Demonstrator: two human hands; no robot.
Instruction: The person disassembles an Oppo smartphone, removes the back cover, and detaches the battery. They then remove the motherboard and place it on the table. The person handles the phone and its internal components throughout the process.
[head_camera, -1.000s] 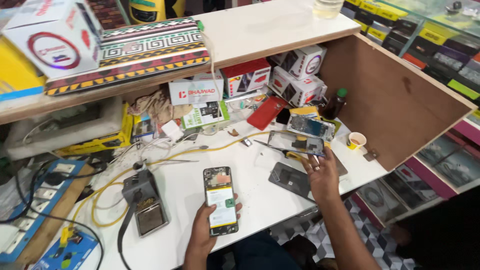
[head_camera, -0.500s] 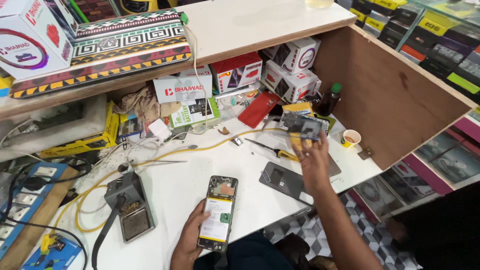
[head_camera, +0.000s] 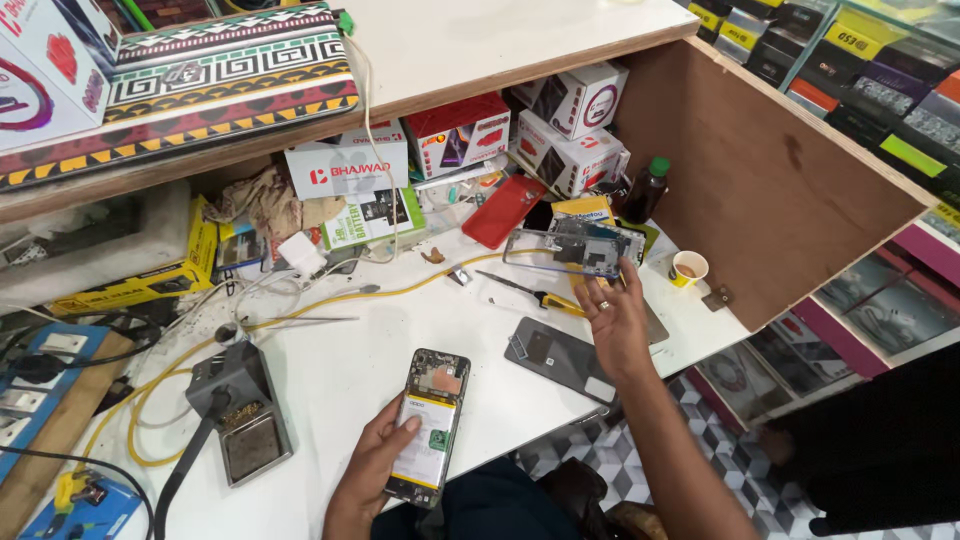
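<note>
- The left hand (head_camera: 372, 470) grips an opened phone (head_camera: 428, 425) with its back cover off; the thumb lies on the pale battery and the fingers are under the body. The phone is at the front edge of the white worktable (head_camera: 340, 370), tilted a little.
- The right hand (head_camera: 615, 318) is open, fingers spread, and reaches toward a phone frame (head_camera: 575, 248) farther back on the table. The fingertips are at the frame's near edge; whether they touch it I cannot tell.
- A dark grey back cover (head_camera: 560, 357) lies flat just beside the right wrist.
- A screwdriver with yellow handle (head_camera: 530, 294) lies between the frame and the grey cover.
- A soldering stand (head_camera: 240, 410) stands to the left of the left hand, well apart.
- A small paper cup (head_camera: 689, 268) stands near the wooden wall.
</note>
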